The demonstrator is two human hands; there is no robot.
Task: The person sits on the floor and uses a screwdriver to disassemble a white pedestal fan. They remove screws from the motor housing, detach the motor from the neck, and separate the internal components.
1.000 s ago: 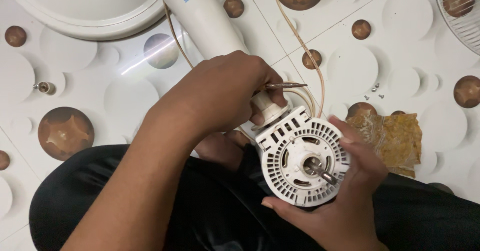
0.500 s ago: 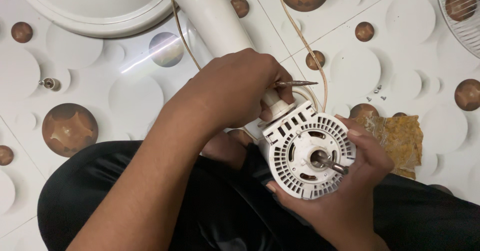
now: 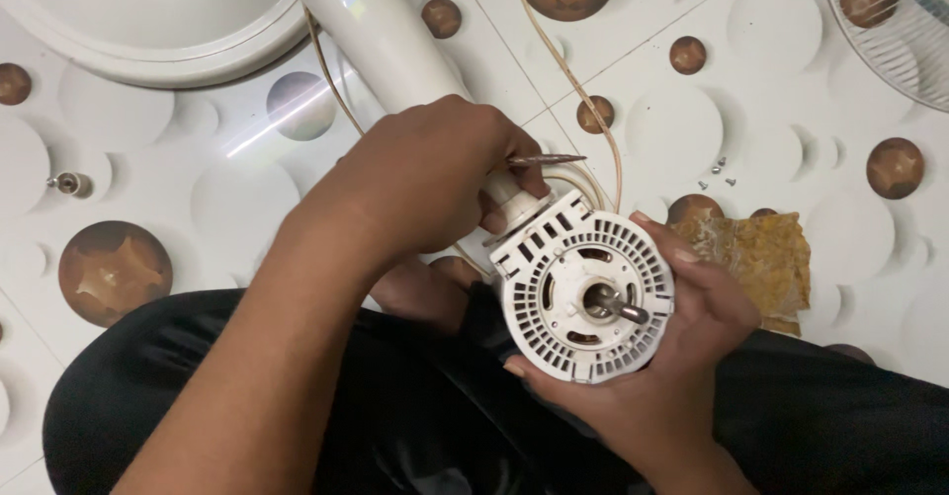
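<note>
Floor (image 3: 633, 100) white, brown-dotted, under hands (image 3: 425, 179)

Motor housing (image 3: 585, 292): white, slotted vent pattern, silver shaft at centre. Stand column (image 3: 381, 36): white, blue button. Cord (image 3: 578, 90): tan. Floor tiles (image 3: 712, 120): white with raised circles, brown discs. Rag (image 3: 761, 258): mottled yellow-brown. Trousers (image 3: 395, 406): black.

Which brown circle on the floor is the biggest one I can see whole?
The brown circle at the left, beside the dark trousers. It shows whole and is much larger than the small brown dots; the other large one at the top edge is cut off.
</note>
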